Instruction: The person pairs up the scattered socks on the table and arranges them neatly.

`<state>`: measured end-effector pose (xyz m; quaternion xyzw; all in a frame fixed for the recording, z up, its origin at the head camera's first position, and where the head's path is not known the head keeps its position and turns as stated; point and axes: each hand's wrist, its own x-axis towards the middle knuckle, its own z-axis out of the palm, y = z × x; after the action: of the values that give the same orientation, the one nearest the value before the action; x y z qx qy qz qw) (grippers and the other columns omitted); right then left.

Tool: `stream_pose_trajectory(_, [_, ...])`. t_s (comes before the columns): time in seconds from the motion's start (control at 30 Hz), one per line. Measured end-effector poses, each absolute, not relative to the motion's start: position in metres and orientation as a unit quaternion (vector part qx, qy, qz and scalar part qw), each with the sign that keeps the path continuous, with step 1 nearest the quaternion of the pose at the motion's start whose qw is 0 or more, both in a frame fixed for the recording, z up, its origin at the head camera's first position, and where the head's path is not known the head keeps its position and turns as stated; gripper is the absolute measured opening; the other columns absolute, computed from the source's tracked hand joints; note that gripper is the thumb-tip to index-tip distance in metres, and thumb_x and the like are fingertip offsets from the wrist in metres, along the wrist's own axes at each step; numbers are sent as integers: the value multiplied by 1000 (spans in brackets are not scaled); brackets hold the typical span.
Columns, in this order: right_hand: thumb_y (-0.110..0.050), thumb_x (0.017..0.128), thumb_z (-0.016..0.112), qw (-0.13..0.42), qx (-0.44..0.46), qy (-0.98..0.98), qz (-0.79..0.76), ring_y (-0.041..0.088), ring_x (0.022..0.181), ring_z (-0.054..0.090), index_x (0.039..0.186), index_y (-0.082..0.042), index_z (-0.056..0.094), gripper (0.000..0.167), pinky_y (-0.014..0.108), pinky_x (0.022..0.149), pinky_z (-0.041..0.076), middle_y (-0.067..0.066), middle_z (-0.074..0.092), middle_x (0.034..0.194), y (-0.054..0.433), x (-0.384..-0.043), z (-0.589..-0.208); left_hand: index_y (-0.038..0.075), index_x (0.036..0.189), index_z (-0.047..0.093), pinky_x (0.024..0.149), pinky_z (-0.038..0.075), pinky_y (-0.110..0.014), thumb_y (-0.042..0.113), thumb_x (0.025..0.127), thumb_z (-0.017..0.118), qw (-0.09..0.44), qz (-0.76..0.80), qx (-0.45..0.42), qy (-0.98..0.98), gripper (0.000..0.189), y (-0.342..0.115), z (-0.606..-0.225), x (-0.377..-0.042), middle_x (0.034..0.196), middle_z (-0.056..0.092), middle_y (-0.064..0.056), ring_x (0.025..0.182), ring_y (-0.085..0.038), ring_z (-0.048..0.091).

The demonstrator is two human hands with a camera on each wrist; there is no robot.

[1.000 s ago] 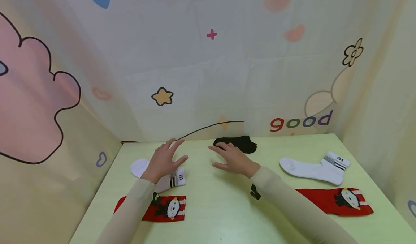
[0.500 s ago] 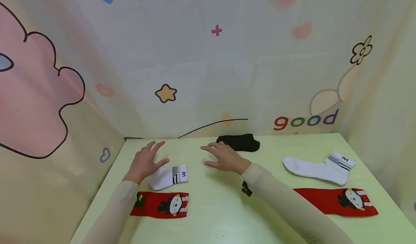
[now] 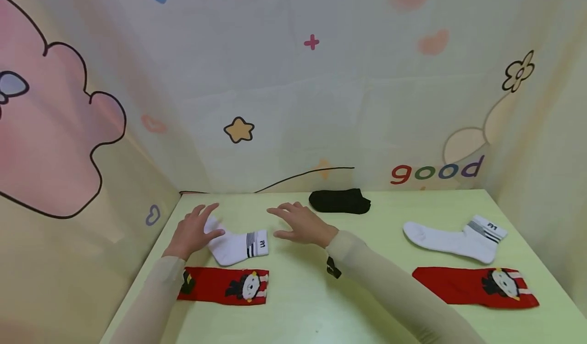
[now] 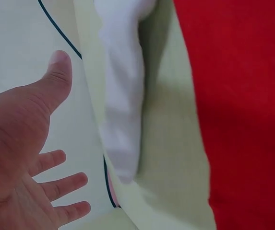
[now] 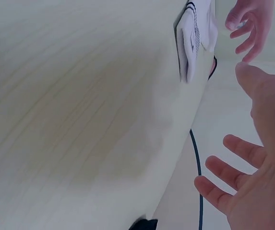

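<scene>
Hanging over the pale green table (image 3: 293,321), the left hand (image 3: 187,236) and the right hand (image 3: 304,226) are well apart from each other. On each one the fingers are spread and a little bent, with a big gap to the thumb, and the hand holds nothing. The thumbs point toward each other.

Let 12 o'clock be straight away from the person. Just beside the left hand, at 4 o'clock, is the near white sock (image 3: 234,248), with some of its toe end behind the hand. The left wrist view shows air between that hand and the sock. At 5 o'clock is the near red sock (image 3: 220,285). From the right hand, the black sock (image 3: 339,201) is close by at 2 o'clock, not touching. Farther off, the other white sock (image 3: 447,241) is at 3 o'clock and the other red sock (image 3: 472,287) is nearly at 4.

The table's left edge runs by the left hand at 9 o'clock. Its right edge is a long way from the right hand, at 3 o'clock. The back edge meets a hanging cloth (image 3: 284,89) at 12, just past the black sock. There is wide room between the hands.

The socks look soft and lie flat. The white cuffs have dark stripes, and the red socks have cartoon faces. The cloth is creased, with hearts, a star and "good" on it.
</scene>
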<state>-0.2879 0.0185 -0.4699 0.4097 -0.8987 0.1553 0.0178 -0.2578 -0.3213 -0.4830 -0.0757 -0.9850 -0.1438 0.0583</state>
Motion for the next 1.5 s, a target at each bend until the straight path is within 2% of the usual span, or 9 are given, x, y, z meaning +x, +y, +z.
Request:
stream_pose_trajectory(0.43, [-40, 98, 70, -21, 405, -901, 155, 31, 129, 53, 158, -25, 42, 68, 49, 106, 47, 8, 54, 148, -15, -284, -477, 11, 154, 42, 97, 41, -74, 34, 92, 78, 43, -150, -54, -986, 75, -346, -493, -259, 147, 43, -35, 123, -58, 51])
stream_pose_trajectory(0.77, [-43, 97, 70, -20, 410, -900, 143, 28, 129, 53, 157, -26, 43, 68, 47, 106, 47, 6, 54, 148, -33, -281, -484, 6, 150, 46, 95, 42, -74, 30, 94, 76, 32, -158, -44, -986, 68, -352, -499, -259, 142, 47, -36, 121, -58, 52])
stream_pose_trajectory(1.27, [-42, 98, 69, -18, 420, -900, 115, 24, 124, 55, 155, -27, 47, 63, 41, 100, 51, 4, 56, 144, -58, -277, -499, 1, 145, 52, 100, 42, -70, 27, 95, 76, 24, -160, -27, -986, 62, -347, -506, -258, 142, 51, -33, 125, -54, 51])
stream_pose_trajectory(1.5, [-43, 97, 70, -20, 425, -898, 110, 23, 123, 56, 153, -27, 50, 61, 39, 100, 50, 4, 57, 144, -63, -276, -502, 2, 144, 53, 104, 40, -68, 26, 99, 70, 4, -164, -6, -986, 54, -345, -505, -261, 143, 50, -32, 128, -52, 49])
